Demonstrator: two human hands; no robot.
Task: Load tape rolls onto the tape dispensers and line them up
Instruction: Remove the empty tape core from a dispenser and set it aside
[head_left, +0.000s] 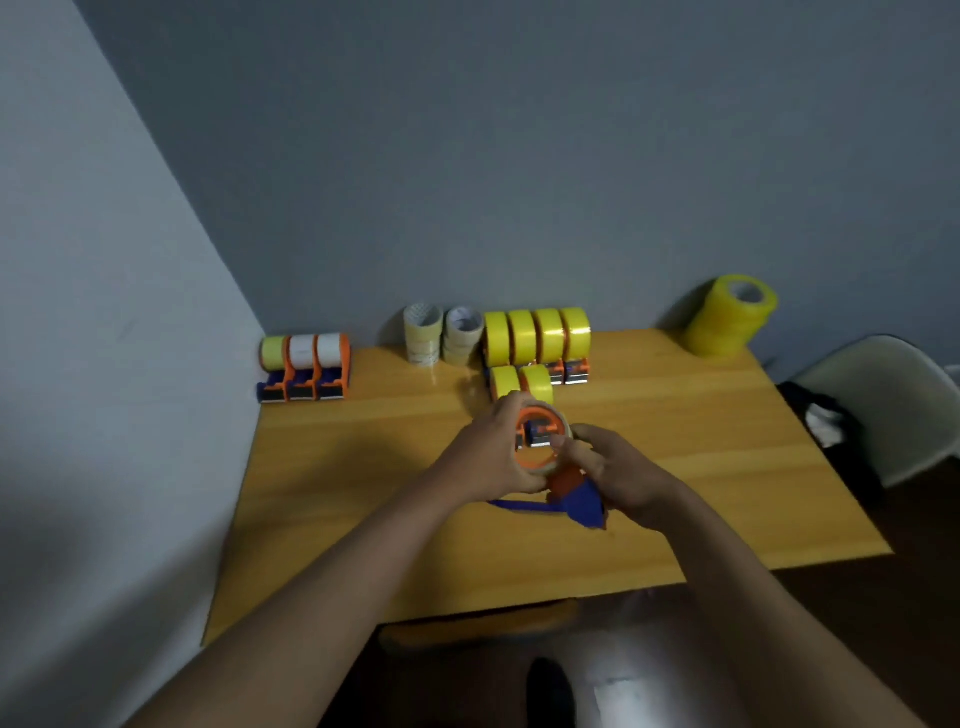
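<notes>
Seating a pale tape roll on the orange hub of a blue-and-orange tape dispenser appears to be the step in hand. The assembly is held just above the table, around the middle of the surface. The left hand has its fingers curled round the roll's left rim. The right hand grips the dispenser body, with a fingertip reaching toward the hub; the exact lie of its other fingers is blurred.

Loaded units stand in two places. Three dispensers, one with yellowish and two with white tape, sit in a tight row at the far-left corner. A block of yellow-loaded dispensers stands along the far edge, with two more just in front of it. Two stacks of clear rolls rest beside that block, and a stack of yellow rolls sits at the far-right corner.

Risks noted:
- The roll may sit skewed on the hub if pressed from one rim only, and could then bind.
- The cutting blade lies close to the right fingers; a slip of the grip could bring skin against it.
- Setting the unit down carelessly could knock the two front dispensers, which stand just beyond the hands, out of line.
</notes>
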